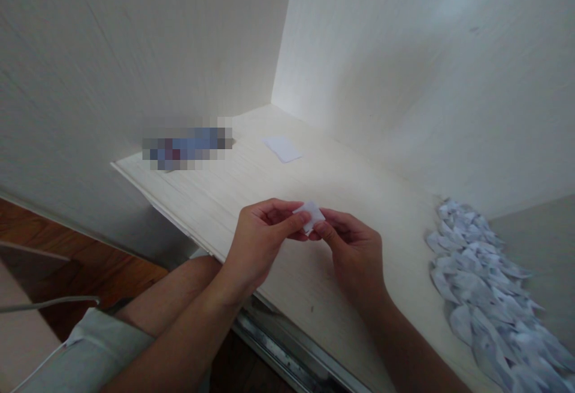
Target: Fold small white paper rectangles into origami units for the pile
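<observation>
A small piece of white paper [311,211] is held between my two hands, above the pale desk surface. My left hand [272,222] pinches it from the left, thumb on top and fingers beneath. At its lower right edge, my right hand [348,237] pinches the same paper with thumb and fingertips. The paper looks folded, though the fingers cover part of it. Farther back on the desk lies a flat white stack of paper [283,149], apart from both hands.
Many folded paper pieces [487,297] form a long pile along the right side. A blurred-out bluish object [188,147] lies at the back left by the wall. Walls [404,51] enclose the desk [238,183] behind and left; a metal drawer rail [287,345] runs under its front edge.
</observation>
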Demonstrator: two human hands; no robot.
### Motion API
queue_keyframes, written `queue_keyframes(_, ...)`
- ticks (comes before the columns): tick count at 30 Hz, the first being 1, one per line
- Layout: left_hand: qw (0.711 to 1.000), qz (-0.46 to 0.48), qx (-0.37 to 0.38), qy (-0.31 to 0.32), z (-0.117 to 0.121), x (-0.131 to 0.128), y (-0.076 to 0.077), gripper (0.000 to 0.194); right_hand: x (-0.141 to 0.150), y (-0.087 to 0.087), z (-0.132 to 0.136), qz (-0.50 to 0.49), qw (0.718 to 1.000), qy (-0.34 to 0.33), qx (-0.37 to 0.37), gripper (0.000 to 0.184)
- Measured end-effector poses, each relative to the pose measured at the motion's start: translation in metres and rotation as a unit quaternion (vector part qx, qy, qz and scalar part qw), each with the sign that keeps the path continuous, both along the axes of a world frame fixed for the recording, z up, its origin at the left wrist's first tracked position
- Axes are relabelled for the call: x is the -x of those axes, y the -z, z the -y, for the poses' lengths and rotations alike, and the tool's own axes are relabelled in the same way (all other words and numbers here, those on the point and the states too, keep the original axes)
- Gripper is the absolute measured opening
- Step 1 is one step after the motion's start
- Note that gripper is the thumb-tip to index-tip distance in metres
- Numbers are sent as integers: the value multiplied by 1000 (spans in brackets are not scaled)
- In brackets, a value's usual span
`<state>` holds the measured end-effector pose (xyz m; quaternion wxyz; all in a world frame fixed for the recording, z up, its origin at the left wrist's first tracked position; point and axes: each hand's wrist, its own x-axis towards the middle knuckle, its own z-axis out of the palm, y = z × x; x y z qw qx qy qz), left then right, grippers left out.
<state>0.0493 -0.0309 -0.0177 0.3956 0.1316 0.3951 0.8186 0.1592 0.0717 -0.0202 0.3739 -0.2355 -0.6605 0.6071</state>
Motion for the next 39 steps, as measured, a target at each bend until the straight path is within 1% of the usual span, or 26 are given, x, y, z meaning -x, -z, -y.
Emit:
queue_keyframes(6, 1000, -11, -21, 9, 1, 0, 2, 20, -1, -8, 1, 19, 1000, -6, 11, 14)
queue_keyframes(9, 999, -16, -28, 4, 2, 0, 2, 18, 0, -11, 2, 12, 1000, -6, 14, 12)
queue_keyframes(14, 999, -34, -23, -1, 2, -1, 4, 20, 0, -13, 4, 30, 999, -13, -15, 8)
queue_keyframes(16, 997, -68, -16, -17, 3, -1, 5, 22, 0, -15, 5, 39, 999, -16, -20, 10)
queue_keyframes(19, 988, -147, 13, -37, 4, -2, 6, 30, 0, -16, 7, 43, 998, -33, -18, 12)
queue_keyframes(21, 984, -171, 36, -42, 3, -3, 6, 27, 0, -16, 7, 42, 998, -42, -17, 12)
queue_keyframes(24, 985, -161, 48, -47, 2, -2, 7, 23, 0, -15, 7, 42, 998, -43, -15, 13)
queue_keyframes(28, 986, -155, 51, -40, 1, -1, 7, 24, 0, -15, 6, 52, 998, -37, -17, 16)
queue_keyframes(35, 982, -168, 77, -25, 4, -1, 6, 27, -2, -20, 7, 85, 995, -47, -26, 25)
queue_keyframes(39, 984, -165, 67, -25, 4, -2, 7, 24, -3, -18, 5, 91, 994, -52, -25, 27)
